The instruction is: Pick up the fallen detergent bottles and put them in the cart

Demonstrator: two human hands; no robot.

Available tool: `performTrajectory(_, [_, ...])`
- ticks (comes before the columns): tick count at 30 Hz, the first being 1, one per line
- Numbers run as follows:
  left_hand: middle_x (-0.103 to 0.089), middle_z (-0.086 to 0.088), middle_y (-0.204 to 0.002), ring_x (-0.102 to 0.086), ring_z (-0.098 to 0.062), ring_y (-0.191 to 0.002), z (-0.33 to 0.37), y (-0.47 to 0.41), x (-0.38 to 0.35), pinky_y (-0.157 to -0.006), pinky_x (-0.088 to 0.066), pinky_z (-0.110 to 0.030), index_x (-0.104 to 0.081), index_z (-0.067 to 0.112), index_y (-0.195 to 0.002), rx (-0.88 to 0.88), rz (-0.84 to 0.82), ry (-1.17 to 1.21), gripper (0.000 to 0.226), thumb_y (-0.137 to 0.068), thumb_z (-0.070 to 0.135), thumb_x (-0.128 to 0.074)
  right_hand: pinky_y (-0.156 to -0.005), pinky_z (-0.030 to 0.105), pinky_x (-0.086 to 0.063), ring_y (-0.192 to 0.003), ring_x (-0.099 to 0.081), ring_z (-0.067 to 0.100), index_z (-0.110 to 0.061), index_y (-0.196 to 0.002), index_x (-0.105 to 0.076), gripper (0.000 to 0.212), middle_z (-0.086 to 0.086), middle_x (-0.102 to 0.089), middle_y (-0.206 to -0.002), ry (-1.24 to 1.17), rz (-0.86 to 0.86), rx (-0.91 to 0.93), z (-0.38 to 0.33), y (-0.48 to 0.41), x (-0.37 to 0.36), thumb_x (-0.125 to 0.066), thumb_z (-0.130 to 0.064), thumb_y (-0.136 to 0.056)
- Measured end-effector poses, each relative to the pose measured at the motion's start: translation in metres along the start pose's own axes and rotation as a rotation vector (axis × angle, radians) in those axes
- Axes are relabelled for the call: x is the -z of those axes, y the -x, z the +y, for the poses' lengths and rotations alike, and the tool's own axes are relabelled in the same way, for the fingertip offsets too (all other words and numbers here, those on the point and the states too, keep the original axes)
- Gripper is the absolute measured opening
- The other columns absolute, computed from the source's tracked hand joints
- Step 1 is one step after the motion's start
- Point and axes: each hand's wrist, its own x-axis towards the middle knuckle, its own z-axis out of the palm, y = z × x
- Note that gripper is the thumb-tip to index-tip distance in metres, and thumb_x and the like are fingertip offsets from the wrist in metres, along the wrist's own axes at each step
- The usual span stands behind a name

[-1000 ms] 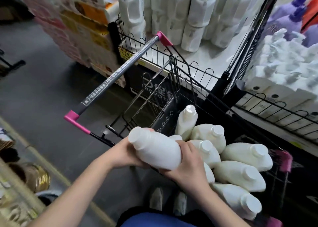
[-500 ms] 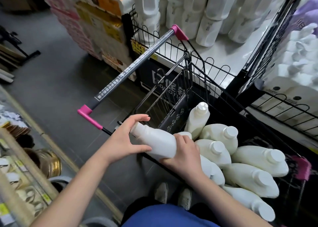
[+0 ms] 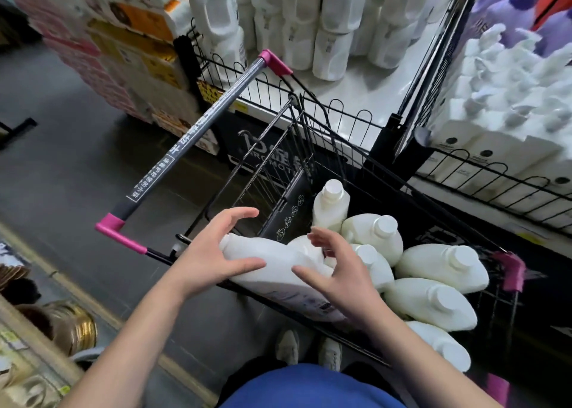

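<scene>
both hands are spread wide and grip nothing: the left hand (image 3: 213, 252) at the cap end of a white detergent bottle (image 3: 278, 271), the right hand (image 3: 343, 274) over its body. the bottle lies sideways at the cart's (image 3: 198, 132) near edge, against the other bottles (image 3: 442, 268) inside.

Near bottle (image 3: 272, 268) label txt blurred, unreadable.

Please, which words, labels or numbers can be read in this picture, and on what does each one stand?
"ROMOT": part of a longer word, on the black sign; the large characters above it are half hidden.
Cart handle: white Chinese characters, too blurred to read.
Yellow tag: blurred.
Label on the nearest lying bottle: too small to read.
</scene>
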Motion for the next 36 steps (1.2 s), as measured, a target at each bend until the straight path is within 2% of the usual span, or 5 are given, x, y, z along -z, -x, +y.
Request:
performTrajectory(4, [-0.055,0.016,-0.152,-0.042,-0.005,-0.150,0.041,-0.014,-0.008,-0.130,-0.025,-0.039,-0.054,0.035,-0.143,-0.088,-0.050,0.035,0.081,-0.072,0.042,-0.092,-0.104,0.027,-0.048,-0.126,-0.062,0.006,-0.032,-0.139,-0.058,0.064,-0.019,-0.067,-0.128,-0.078,0.110,0.082,-0.016,0.012,0.039,-0.087,-0.036,-0.082])
performTrajectory(14, [-0.056,0.004,-0.152,-0.044,-0.016,-0.151,0.157,-0.056,-0.073,-0.128,-0.027,-0.032,-0.052,0.027,-0.145,-0.508,-0.404,0.140,0.081,-0.075,0.024,-0.094,-0.103,0.033,-0.052,-0.122,-0.066,0.016,-0.022,-0.130,-0.065,0.048,-0.012,-0.072,-0.123,-0.111,0.586,0.038,-0.030,0.107,0.150,-0.082,-0.027,-0.085])
performTrajectory(23, [-0.057,0.002,-0.152,-0.044,-0.017,-0.150,0.227,-0.048,-0.196,-0.128,-0.028,-0.036,-0.052,0.024,-0.145,-0.715,-0.708,0.222,0.079,-0.076,0.032,-0.088,-0.106,0.042,-0.051,-0.125,-0.066,0.020,-0.024,-0.128,-0.066,0.048,-0.006,-0.073,-0.125,-0.054,1.015,-0.045,-0.031,0.247,0.206,-0.082,-0.018,-0.084])
performTrajectory(32, [-0.056,-0.004,-0.152,-0.044,-0.024,-0.151,0.311,0.008,-0.337,-0.129,-0.025,-0.050,-0.052,0.016,-0.146,-0.801,-0.873,0.216,0.079,-0.080,0.040,-0.088,-0.103,0.046,-0.051,-0.121,-0.067,0.023,-0.027,-0.130,-0.063,0.054,-0.004,-0.072,-0.127,-0.066,1.201,0.025,0.024,0.369,0.299,-0.083,-0.022,-0.081])
performTrajectory(36, [-0.057,-0.002,-0.152,-0.044,-0.020,-0.151,0.347,0.037,-0.431,-0.129,-0.027,-0.042,-0.052,0.017,-0.145,-0.808,-0.963,0.210,0.080,-0.080,0.047,-0.087,-0.103,0.049,-0.051,-0.120,-0.067,0.026,-0.024,-0.130,-0.063,0.054,-0.001,-0.072,-0.127,-0.097,1.283,-0.018,0.067,0.449,0.347,-0.083,-0.024,-0.080])
